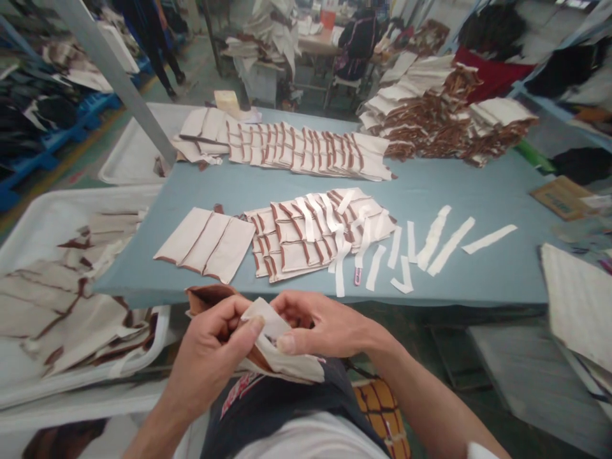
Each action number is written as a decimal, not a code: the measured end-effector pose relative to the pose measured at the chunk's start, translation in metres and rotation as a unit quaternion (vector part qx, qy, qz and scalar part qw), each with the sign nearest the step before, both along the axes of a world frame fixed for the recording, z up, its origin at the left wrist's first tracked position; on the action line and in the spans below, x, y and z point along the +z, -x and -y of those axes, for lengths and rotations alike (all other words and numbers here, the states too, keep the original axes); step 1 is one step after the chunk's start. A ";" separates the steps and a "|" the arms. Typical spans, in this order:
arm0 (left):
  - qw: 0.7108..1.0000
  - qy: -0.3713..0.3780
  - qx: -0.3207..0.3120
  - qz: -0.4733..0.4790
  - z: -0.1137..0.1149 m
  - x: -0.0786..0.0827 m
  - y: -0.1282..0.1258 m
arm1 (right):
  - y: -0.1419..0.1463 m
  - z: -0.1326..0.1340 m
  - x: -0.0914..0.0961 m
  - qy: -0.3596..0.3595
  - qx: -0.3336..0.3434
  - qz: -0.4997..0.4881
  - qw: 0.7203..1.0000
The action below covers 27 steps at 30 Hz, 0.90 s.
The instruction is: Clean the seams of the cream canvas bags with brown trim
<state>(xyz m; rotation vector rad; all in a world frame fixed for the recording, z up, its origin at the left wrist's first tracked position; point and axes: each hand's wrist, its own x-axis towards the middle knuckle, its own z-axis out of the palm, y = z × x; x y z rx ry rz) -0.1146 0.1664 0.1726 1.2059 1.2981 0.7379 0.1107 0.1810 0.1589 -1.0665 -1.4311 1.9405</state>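
Note:
Both hands hold one cream fabric piece with a brown inner side over my lap, just short of the table's near edge. My left hand pinches its left part, thumb on top. Fingers curled, my right hand grips the right part. On the blue table lie a fanned group of cream pieces with brown trim, three plain cream pieces to its left, and several white strips to its right.
A long overlapped row of trimmed pieces runs along the table's far side, with tall stacks at the far right. White trays with fabric stand at my left. A seated person works beyond the table. Cardboard lies at the right.

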 end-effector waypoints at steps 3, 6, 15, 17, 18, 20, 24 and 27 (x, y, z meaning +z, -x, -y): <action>1.000 0.012 0.007 -0.012 0.007 0.006 -0.005 | 0.010 0.009 -0.003 -0.087 -0.101 0.006 0.991; 0.999 -0.006 0.024 -0.033 0.011 0.012 -0.010 | 0.031 0.020 -0.009 -0.056 -0.177 -0.052 0.981; 1.000 -0.013 0.005 -0.020 0.024 -0.016 0.011 | 0.055 0.035 -0.024 -0.039 -0.274 -0.098 0.956; 0.998 -0.022 0.050 0.011 0.027 -0.025 0.014 | 0.056 0.036 -0.035 -0.035 -0.316 -0.110 0.942; 0.997 -0.026 0.063 0.022 0.029 -0.028 0.014 | 0.057 0.037 -0.041 -0.028 -0.330 -0.109 0.937; 0.997 -0.027 0.066 0.027 0.033 -0.033 0.012 | 0.060 0.043 -0.056 -0.003 -0.337 -0.097 0.936; 0.998 -0.031 0.056 -0.015 0.044 -0.040 0.011 | 0.068 0.065 -0.081 0.040 -0.315 -0.071 0.945; 0.998 -0.029 0.023 -0.044 0.055 -0.040 0.024 | 0.074 0.078 -0.092 0.065 -0.303 -0.063 0.949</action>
